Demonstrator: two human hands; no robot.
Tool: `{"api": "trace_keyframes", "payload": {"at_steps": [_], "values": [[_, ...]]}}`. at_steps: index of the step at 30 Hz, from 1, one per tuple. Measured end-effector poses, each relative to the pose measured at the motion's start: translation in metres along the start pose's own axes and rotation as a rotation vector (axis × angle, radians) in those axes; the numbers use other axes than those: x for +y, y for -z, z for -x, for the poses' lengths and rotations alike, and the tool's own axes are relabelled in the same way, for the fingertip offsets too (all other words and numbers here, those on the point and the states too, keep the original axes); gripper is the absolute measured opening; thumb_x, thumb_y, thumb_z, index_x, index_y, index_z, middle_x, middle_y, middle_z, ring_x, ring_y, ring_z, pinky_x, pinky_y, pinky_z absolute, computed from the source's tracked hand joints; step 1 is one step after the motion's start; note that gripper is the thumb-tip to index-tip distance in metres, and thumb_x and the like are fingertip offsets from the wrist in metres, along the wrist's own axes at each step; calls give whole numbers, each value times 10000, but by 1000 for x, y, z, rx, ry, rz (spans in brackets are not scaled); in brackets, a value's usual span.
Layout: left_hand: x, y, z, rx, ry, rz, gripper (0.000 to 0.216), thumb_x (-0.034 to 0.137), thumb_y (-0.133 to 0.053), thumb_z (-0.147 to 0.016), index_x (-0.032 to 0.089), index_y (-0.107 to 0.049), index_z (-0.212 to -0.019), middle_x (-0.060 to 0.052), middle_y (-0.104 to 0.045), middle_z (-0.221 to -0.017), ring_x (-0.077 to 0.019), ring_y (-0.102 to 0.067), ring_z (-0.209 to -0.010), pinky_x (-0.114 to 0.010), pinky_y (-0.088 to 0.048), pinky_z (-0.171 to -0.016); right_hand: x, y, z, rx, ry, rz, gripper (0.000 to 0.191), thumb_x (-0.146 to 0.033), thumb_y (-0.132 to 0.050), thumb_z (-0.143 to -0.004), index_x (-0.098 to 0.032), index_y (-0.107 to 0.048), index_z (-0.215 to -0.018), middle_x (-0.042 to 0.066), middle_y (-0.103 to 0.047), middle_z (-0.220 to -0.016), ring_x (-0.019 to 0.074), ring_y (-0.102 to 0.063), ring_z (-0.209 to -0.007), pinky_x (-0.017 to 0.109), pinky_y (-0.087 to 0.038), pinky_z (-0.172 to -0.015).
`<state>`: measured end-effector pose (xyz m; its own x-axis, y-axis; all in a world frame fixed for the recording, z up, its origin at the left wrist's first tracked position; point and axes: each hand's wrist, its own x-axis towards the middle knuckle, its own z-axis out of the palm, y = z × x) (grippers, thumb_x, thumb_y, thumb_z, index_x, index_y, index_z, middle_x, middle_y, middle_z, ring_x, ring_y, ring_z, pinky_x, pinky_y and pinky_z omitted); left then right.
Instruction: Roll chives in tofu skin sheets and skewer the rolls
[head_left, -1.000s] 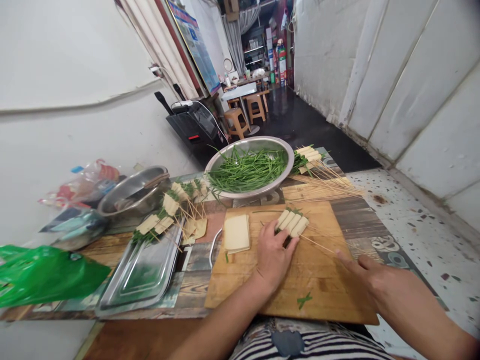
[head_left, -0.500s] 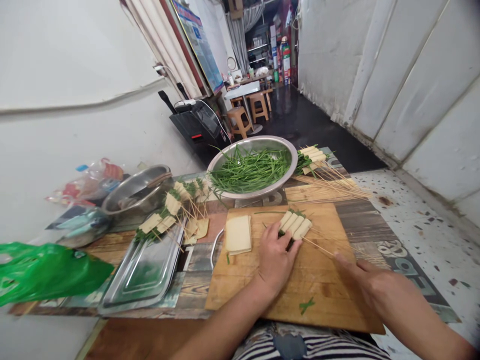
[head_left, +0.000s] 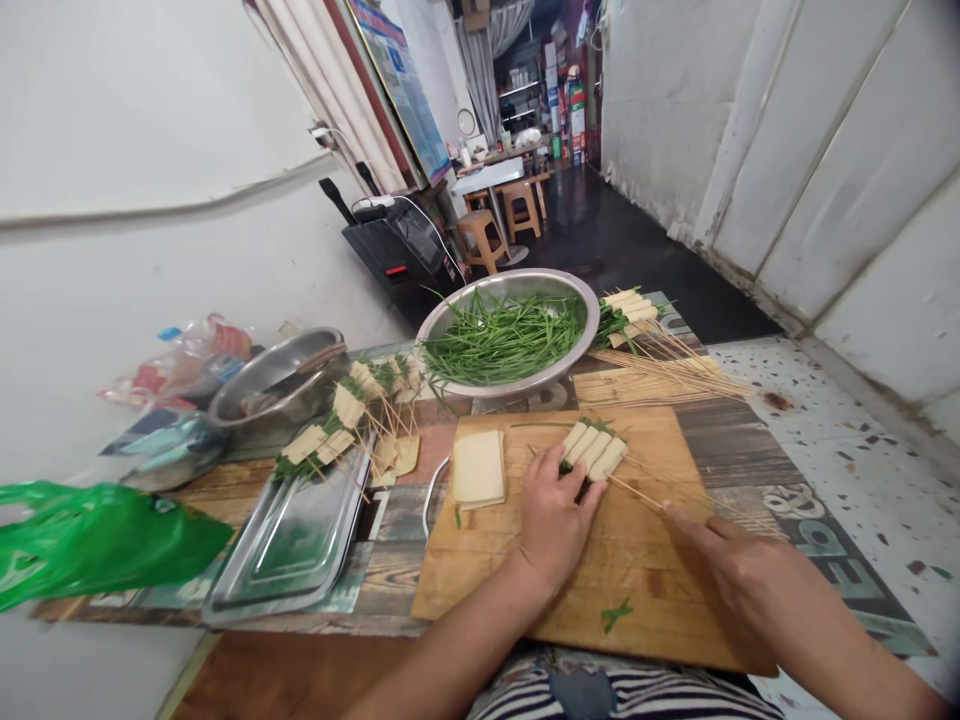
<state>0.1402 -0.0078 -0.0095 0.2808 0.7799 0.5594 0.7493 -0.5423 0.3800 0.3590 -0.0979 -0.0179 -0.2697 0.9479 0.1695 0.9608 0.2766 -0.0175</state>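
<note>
Several pale tofu-skin rolls with green chive ends lie side by side on the wooden cutting board. My left hand presses on their near left side, its fingers curled against them. From the right, my right hand pinches a thin bamboo skewer whose far end meets the nearest roll; how deep it sits is hidden. More skewer sticks reach right from the rolls. A stack of square tofu sheets rests left of my left hand. Chive scraps lie near the board's front edge.
Behind the board stands a steel bowl of chives. Finished skewers and loose sticks lie at its right. To the left are a metal tray with skewered rolls, another steel bowl and a green plastic bag.
My right hand has moved slightly left with the skewer, closer to the rolls. My left hand stays on the rolls. The whole view has shifted a little.
</note>
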Motion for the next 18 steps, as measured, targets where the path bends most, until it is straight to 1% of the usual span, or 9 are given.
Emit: {"api": "trace_keyframes", "payload": {"at_steps": [3,6,10,15,18], "values": [[0,0,0,4,3,-5,161,270,-725,-774,160,-709,-891,-137,-626,-1117,-261,-588,-1017,-446,-540,-882,-2,1,-3,-75,29,24,630,12,-439,-748,-200,-502,-1339,34,-668,-808,124,-604,-538,208,-417,-487],[0,0,0,7,3,-5,154,276,-720,-780,166,-710,-887,-133,-631,-1109,-258,-591,-1010,-447,-541,-876,-3,3,-5,-92,44,5,626,22,-426,-753,-169,-498,-1344,42,-670,-828,124,-615,-560,213,-449,-513],[0,0,0,5,3,-13,155,290,-718,-782,185,-707,-896,-115,-631,-1107,-250,-595,-1013,-442,-544,-875,-3,3,-7,-54,53,-48,644,32,-415,-735,-159,-504,-1344,63,-684,-870,123,-624,-574,216,-484,-547],[0,-1,1,15,-4,-39,154,295,-712,-787,180,-708,-890,-124,-630,-1114,-254,-598,-997,-447,-544,-868,-3,4,-12,38,79,-84,603,24,-387,-749,-137,-551,-1307,102,-705,-934,147,-660,-619,225,-510,-530],[0,-1,1,23,-8,-39,157,295,-709,-789,173,-711,-889,-133,-634,-1103,-258,-601,-988,-446,-546,-859,-5,6,-15,37,88,-85,588,29,-372,-760,-127,-569,-1291,112,-711,-948,151,-672,-638,224,-522,-545]]}}
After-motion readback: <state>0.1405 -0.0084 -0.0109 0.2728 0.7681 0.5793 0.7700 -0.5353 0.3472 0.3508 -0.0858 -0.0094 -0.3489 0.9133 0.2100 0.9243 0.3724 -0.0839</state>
